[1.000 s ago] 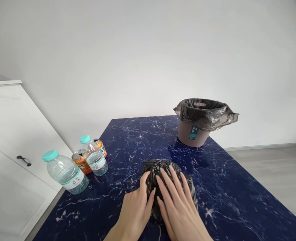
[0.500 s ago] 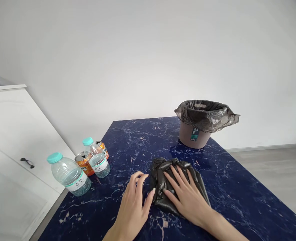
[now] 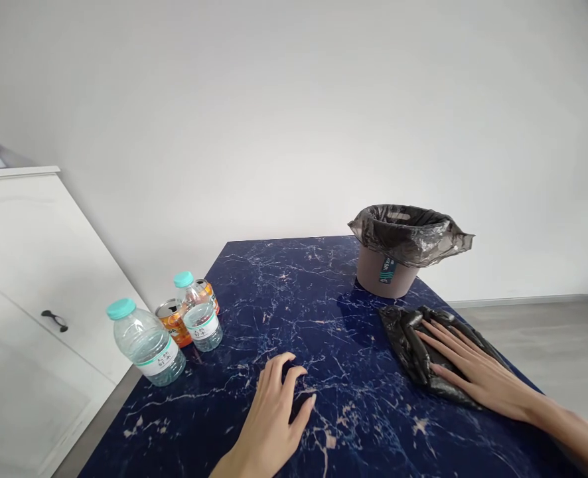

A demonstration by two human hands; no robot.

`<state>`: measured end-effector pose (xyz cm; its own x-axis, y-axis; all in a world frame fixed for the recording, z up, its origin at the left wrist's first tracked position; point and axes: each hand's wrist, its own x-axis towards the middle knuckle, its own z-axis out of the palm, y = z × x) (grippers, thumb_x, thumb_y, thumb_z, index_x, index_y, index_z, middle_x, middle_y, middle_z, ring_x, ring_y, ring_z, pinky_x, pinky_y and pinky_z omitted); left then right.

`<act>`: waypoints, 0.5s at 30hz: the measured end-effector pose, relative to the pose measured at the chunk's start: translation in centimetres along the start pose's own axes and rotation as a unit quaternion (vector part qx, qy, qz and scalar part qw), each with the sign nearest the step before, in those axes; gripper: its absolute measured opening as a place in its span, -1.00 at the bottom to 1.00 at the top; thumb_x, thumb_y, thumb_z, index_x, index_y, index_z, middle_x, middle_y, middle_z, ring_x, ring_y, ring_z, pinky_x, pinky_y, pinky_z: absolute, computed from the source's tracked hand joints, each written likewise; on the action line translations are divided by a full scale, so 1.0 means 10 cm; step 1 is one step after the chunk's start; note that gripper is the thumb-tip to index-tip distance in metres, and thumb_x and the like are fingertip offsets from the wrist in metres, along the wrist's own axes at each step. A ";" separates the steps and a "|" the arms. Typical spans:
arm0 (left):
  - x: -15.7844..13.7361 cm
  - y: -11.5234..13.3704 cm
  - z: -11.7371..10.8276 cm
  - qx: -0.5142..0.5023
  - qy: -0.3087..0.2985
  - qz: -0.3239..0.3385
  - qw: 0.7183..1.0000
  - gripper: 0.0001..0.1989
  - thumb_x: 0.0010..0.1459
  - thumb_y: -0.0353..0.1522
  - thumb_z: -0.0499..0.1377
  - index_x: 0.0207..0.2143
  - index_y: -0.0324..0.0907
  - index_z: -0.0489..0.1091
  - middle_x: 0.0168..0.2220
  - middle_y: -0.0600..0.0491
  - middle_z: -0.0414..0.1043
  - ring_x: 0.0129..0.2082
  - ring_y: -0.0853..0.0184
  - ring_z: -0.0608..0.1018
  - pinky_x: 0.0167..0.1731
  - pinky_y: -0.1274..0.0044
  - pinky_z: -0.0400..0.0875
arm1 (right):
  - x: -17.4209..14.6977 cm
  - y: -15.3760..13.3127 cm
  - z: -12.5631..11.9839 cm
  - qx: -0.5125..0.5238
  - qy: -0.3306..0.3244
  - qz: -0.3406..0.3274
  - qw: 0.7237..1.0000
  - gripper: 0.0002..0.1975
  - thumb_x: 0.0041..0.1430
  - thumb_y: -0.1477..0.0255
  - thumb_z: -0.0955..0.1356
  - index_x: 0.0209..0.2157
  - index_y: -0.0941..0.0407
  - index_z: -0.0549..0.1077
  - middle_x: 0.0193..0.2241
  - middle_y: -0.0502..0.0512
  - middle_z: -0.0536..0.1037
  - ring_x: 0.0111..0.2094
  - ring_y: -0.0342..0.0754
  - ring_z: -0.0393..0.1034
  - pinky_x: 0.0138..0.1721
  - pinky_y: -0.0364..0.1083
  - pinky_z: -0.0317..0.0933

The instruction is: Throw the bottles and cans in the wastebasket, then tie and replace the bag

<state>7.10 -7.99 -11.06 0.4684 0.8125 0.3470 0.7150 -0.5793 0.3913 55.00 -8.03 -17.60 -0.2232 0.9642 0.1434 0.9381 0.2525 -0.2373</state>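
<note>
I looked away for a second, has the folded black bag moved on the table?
Yes. The right hand has slid the black bag rightward, from the table's middle to just in front of the bin.

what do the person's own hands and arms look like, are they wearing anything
Both are bare: the left hand and right hand show no gloves, rings or watch, and no sleeve reaches the visible forearms. The fingers are slender, with longish, neatly shaped nails in a pale, natural finish.
</note>
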 end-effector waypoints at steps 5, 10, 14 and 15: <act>0.15 -0.03 -0.05 -0.030 -0.006 0.007 1.000 -0.75 0.37 -0.32 0.20 0.07 -0.03 0.39 0.19 -0.12 0.37 0.22 0.00 0.48 0.17 0.09 0.48 | 0.15 -0.16 -0.11 0.046 0.118 0.006 0.992 -0.42 0.43 0.01 0.22 0.33 -0.06 0.42 0.41 0.04 0.31 0.49 0.21 -0.01 0.49 0.31 -0.16; 0.62 -0.16 -0.04 -0.142 0.038 -0.037 0.989 -0.86 0.42 -0.28 0.14 -0.03 -0.06 0.43 0.00 -0.03 0.50 0.07 0.15 0.55 0.14 0.25 0.47 | 0.66 -0.87 -0.24 0.042 0.309 0.086 0.946 -0.60 0.41 0.13 0.20 -0.05 0.02 0.57 0.01 0.17 0.65 0.11 0.21 0.48 0.16 0.21 0.30; 0.97 -0.36 0.07 -0.161 0.066 -0.061 0.983 -0.84 0.43 -0.28 0.11 -0.11 -0.09 0.46 -0.08 -0.01 0.54 -0.02 0.19 0.59 0.07 0.29 0.48 | 1.07 -1.40 -0.14 -0.061 0.255 0.127 0.957 -0.62 0.35 0.19 0.22 -0.05 0.04 0.56 -0.03 0.23 0.62 0.05 0.34 0.40 0.03 0.27 0.25; 1.00 -0.41 0.10 -0.160 0.071 -0.062 0.983 -0.84 0.43 -0.28 0.11 -0.13 -0.10 0.47 -0.09 -0.02 0.55 -0.02 0.19 0.59 0.07 0.29 0.48 | 1.13 -1.45 -0.09 -0.077 0.240 0.129 0.959 -0.61 0.35 0.21 0.21 -0.01 0.07 0.55 0.01 0.26 0.60 0.08 0.35 0.37 0.04 0.27 0.23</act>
<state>9.41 2.58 -10.00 0.2949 0.8744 0.3852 0.5515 -0.4850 0.6787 39.13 -0.87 -11.68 0.1342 0.8350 0.5336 0.9821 -0.0400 -0.1843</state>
